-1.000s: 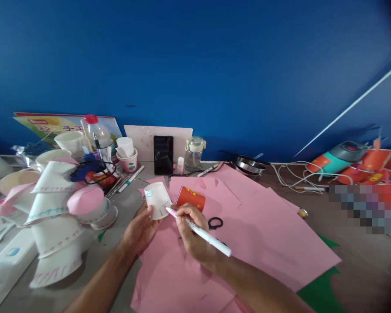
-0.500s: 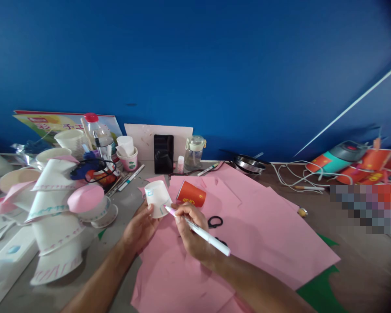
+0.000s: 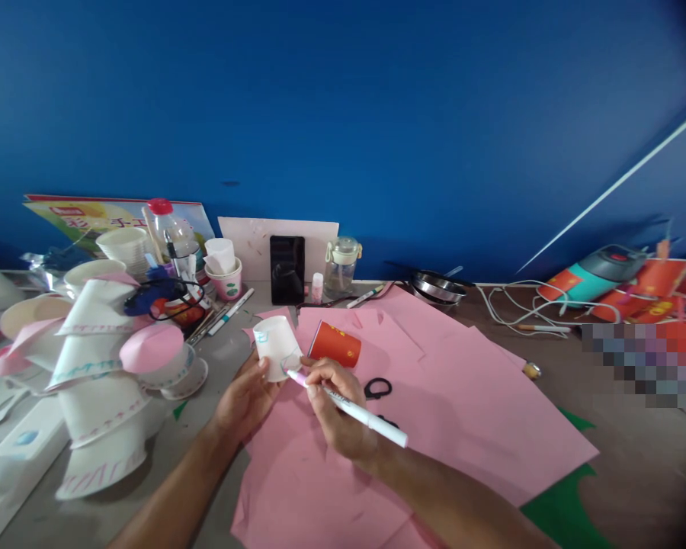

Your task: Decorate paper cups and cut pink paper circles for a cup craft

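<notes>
My left hand (image 3: 247, 398) grips a white paper cup (image 3: 275, 343) from its left side, thumb on the near wall. Teal lines mark the cup's surface. In my right hand (image 3: 336, 404) is a white marker (image 3: 374, 424) with a pink end, and its tip meets the cup low on the right. Just behind my right hand, a red cup (image 3: 336, 345) with yellow print lies on its side on pink paper (image 3: 463, 404). Black scissor handles (image 3: 378, 388) show right of my right hand, partly hidden by it.
Stacked, decorated white cups (image 3: 100, 404) stand at the left. Along the back are a red-capped bottle (image 3: 171, 229), a black phone (image 3: 287, 271), a glass jar (image 3: 343, 268) and a metal pan (image 3: 436, 287). White cables (image 3: 508, 309) and a teal-and-red flask (image 3: 594, 276) are at the right.
The marker's tip has moved slightly left and down on the cup, with my right hand. The red cup has rolled a little, showing different yellow print.
</notes>
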A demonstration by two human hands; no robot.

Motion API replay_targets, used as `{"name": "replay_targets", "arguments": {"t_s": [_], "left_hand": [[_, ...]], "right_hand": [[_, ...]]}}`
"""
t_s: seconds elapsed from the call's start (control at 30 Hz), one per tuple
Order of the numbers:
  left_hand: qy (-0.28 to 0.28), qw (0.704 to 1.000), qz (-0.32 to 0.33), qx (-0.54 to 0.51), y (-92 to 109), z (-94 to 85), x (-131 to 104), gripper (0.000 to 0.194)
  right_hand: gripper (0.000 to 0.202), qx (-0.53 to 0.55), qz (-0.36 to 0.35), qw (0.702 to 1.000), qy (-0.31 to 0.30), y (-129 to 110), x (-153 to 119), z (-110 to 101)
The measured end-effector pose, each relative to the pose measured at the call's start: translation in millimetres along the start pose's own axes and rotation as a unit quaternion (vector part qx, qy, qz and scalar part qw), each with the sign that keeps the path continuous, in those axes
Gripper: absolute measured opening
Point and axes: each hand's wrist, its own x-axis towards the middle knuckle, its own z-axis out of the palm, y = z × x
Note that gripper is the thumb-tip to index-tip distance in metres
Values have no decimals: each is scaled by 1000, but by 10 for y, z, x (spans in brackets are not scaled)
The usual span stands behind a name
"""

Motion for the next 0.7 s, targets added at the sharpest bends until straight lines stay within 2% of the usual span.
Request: {"name": "replay_targets", "arguments": {"t_s": [0.13,0.4,0.7], "left_hand": [[2,1000,3,-8,-5,8,0,44],[6,1000,-2,-20,-22,-18,2,43],[11,1000,-8,-17,-11,-75,22,49]], "right_hand": [[10,26,25,999,28,52,-18,-4],[11,9,44,998,35,41,0,-16],[9,-32,0,999,19,33,3,3]]}}
